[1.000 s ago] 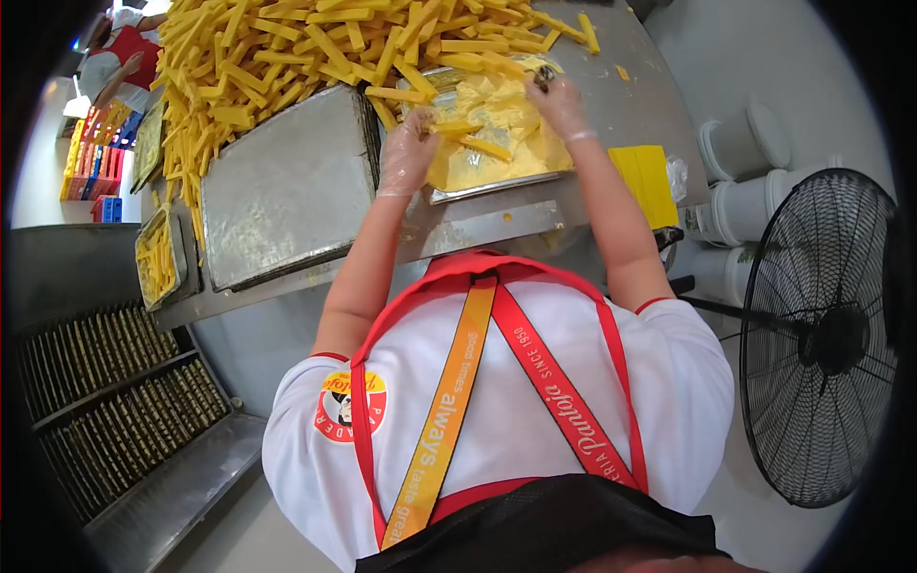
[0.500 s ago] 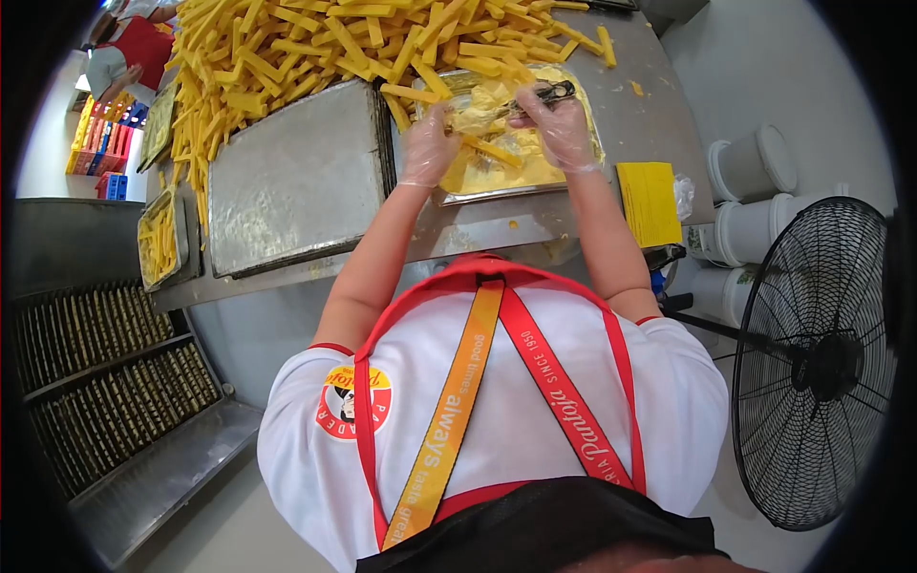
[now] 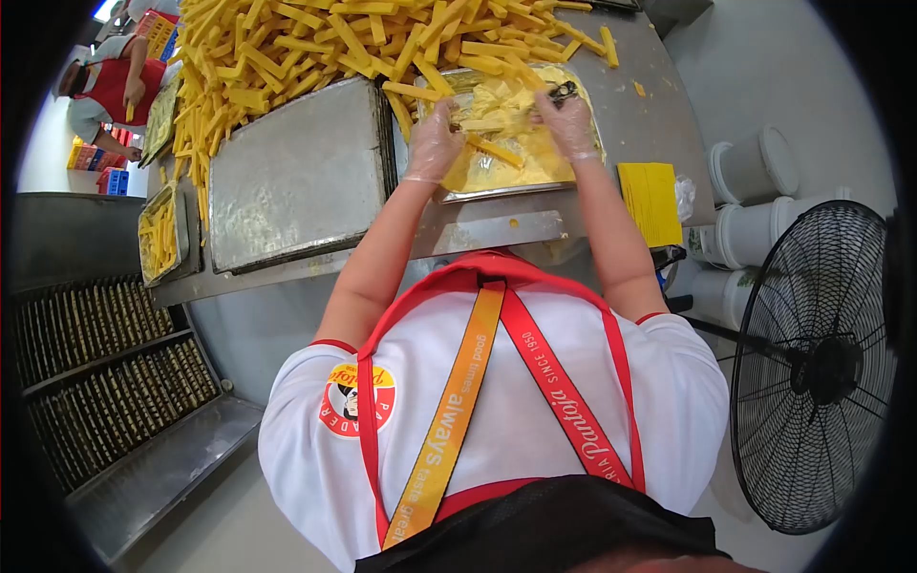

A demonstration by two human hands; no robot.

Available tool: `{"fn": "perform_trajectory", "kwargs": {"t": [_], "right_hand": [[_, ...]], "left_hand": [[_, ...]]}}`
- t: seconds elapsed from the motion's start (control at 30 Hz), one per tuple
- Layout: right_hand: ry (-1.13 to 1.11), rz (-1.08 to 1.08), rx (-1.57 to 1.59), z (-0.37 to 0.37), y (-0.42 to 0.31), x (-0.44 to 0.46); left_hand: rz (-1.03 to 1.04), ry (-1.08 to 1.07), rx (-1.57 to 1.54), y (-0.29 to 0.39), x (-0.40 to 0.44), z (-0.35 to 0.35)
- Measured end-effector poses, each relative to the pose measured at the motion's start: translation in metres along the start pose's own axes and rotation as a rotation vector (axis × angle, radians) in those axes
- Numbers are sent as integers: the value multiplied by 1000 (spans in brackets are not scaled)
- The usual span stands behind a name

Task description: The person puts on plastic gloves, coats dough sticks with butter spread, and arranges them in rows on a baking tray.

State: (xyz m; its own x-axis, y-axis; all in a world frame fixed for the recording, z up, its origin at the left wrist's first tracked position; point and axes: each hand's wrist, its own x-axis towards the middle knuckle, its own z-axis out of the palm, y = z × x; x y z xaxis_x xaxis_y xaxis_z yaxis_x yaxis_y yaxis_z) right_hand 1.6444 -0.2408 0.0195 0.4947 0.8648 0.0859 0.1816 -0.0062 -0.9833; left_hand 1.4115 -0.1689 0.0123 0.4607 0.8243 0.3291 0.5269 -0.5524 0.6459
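Note:
My left hand, in a clear plastic glove, is closed at the tray's left side on a yellow stick that looks like cut bread. My right hand, also gloved, grips a black-handled spreading tool; its blade is blurred over the tray. Between my hands lies a metal tray smeared with pale yellow cream. Another yellow stick rests in the cream near my left fingers.
A large heap of yellow sticks covers the table's far side. Left of my hands are stacked metal trays and a small tray of sticks. A yellow pad, white buckets and a black fan are at right. A co-worker stands far left.
My right hand has moved slightly right with the tool. The stick by my left hand shows more plainly. The co-worker at far left has come further into view.

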Motion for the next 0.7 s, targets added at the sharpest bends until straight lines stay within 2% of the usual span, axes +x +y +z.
{"fn": "perform_trajectory", "kwargs": {"t": [0.07, 0.13, 0.17, 0.27, 0.37, 0.47, 0.57, 0.63, 0.7], "right_hand": [[39, 87, -402, -11, -10, 6], [23, 18, 24, 0, -19, -7], [15, -17, 237, 7, -25, -15], [-4, -48, 573, 22, -45, -32], [73, -88, 68, 4, 19, -7], [96, -165, -207, 7, 19, -7], [-20, -45, 538, 24, -43, -35], [-7, -77, 174, 12, -1, -16], [34, -71, -99, 2, 13, -3]], "left_hand": [[9, 5, -8, -2, 1, 1], [26, 8, 17, 2, 0, -4], [-45, -12, -40, 5, 2, -5], [-241, -56, -189, 9, 2, -5], [-330, -63, -245, 8, 3, -4], [-332, -78, -229, 8, 3, -5], [-357, -87, -255, 10, 2, -7], [-343, -89, -260, 14, 0, -12], [-187, -58, -149, 7, -2, -8]]}}
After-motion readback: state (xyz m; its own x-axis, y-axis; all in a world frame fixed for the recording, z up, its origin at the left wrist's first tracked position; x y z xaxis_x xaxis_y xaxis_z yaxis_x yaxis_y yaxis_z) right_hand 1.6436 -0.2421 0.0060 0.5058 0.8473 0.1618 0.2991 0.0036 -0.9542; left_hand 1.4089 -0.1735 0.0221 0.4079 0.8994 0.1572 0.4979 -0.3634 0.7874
